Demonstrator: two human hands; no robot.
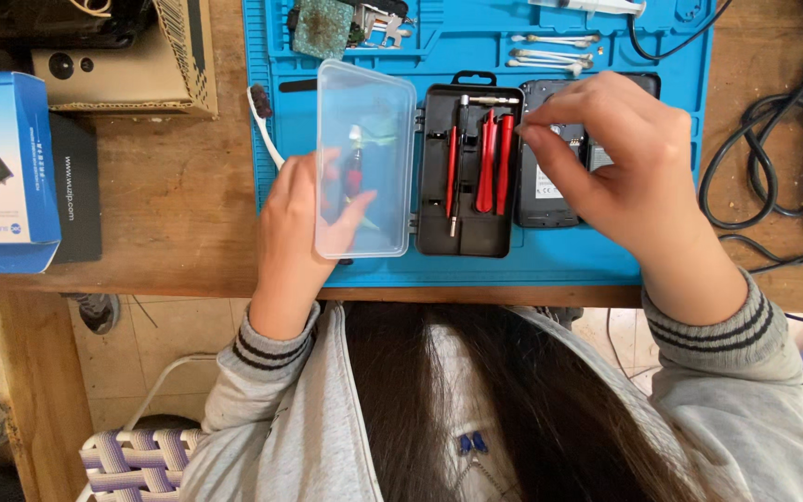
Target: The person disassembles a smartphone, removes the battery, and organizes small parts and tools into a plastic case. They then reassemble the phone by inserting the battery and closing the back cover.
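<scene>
Holding: left hand (295, 232) has its grip closed on the clear lid (364, 158), thumb on top.
Pinching: right hand (620, 172) has its fingertips (533, 133) together just above the red tools (494, 163); whether it holds anything, cannot tell.
Case: black tray (465, 172) lies between both grips on the blue mat (476, 46).
Phone: dark phone (546, 200) under the right hand.
Bench: wooden bench (178, 186), boxes left of the left grip.

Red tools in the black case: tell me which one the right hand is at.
The rightmost red tool in the black case. The right hand has its fingertips at that tool's top end; the other red tools lie further left, untouched.
</scene>
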